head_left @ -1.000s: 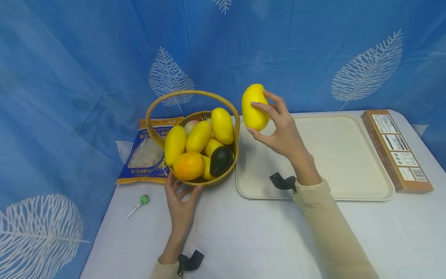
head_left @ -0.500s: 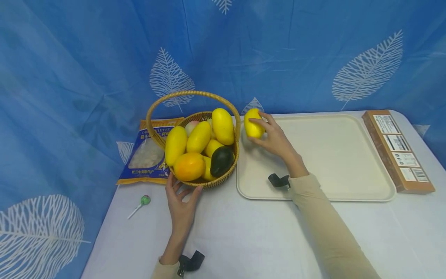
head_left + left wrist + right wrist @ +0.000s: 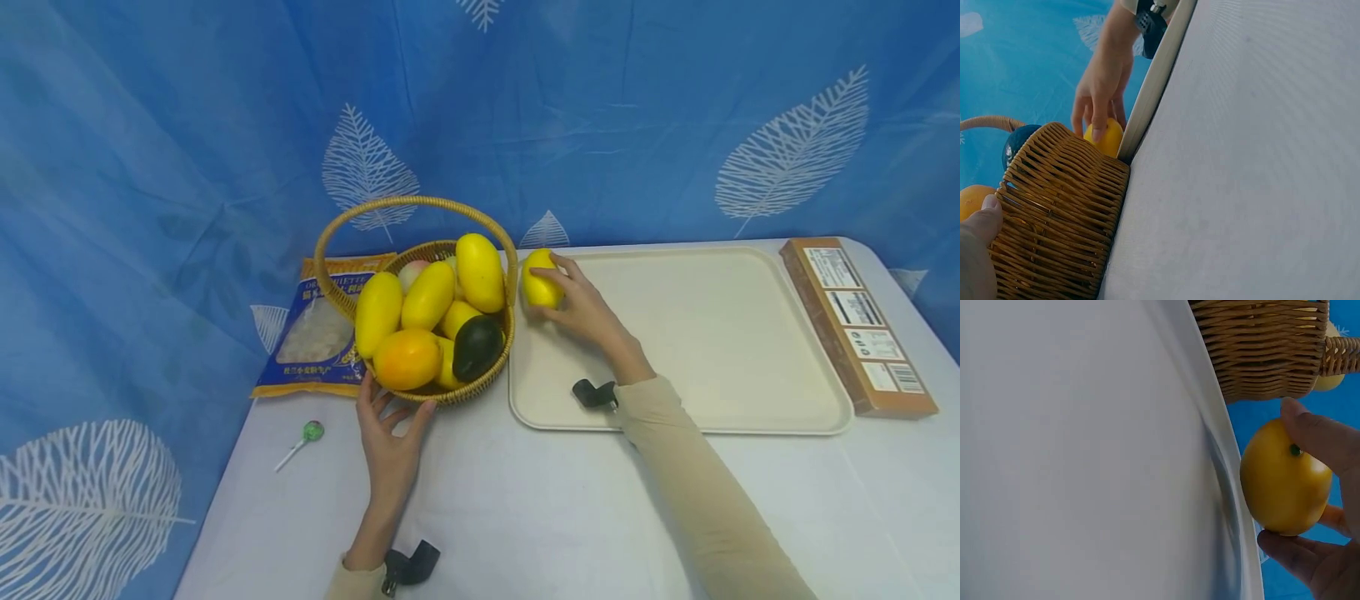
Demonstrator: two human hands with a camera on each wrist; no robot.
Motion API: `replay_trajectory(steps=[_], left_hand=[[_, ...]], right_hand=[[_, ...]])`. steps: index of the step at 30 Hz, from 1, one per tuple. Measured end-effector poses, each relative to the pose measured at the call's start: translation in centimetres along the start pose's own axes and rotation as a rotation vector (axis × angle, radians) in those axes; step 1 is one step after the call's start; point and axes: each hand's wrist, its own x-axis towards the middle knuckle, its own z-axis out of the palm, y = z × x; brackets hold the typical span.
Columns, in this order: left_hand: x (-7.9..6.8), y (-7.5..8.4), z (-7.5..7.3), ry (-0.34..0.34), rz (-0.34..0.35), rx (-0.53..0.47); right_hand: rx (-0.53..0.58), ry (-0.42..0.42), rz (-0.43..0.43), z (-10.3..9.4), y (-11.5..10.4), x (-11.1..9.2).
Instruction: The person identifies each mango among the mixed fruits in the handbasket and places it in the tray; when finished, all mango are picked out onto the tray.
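Note:
A wicker basket [image 3: 480, 383] with a tall hoop handle holds several yellow mangoes [image 3: 427, 293], an orange-tinged mango [image 3: 407, 359] and a dark green avocado [image 3: 477, 348]. My left hand [image 3: 393, 454] holds the basket's near side, its thumb over the rim in the left wrist view. To the right of the basket, my right hand [image 3: 588, 312] grips another yellow mango [image 3: 538, 283] between thumb and fingers. That mango is low at the back left corner of the cream tray [image 3: 712, 350]. Its green stem spot faces the camera in the right wrist view.
A blue and yellow pasta bag [image 3: 311, 333] lies partly behind the basket. On the white tablecloth [image 3: 525, 517] at left is a green lollipop [image 3: 312, 430]. A long brown box [image 3: 855, 325] lies along the tray's right side. Behind hangs a blue leaf-print curtain [image 3: 600, 108].
My right hand has lowered the yellow mango from above the basket's rim height down to the tray's back left corner. My left hand and the basket have stayed in place.

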Motion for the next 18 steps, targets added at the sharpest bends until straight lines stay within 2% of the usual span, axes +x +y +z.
replay_trajectory(steps=[12,18], left_hand=[[-0.07,-0.04,-0.07,-0.003,-0.005,-0.006],[0.0,0.09,-0.08,-0.009,0.006,-0.008]], right_hand=[[-0.018,-0.113,0.061,0.21,-0.02,-0.2],[-0.019,-0.114,0.05,0.22,-0.06,-0.22]])
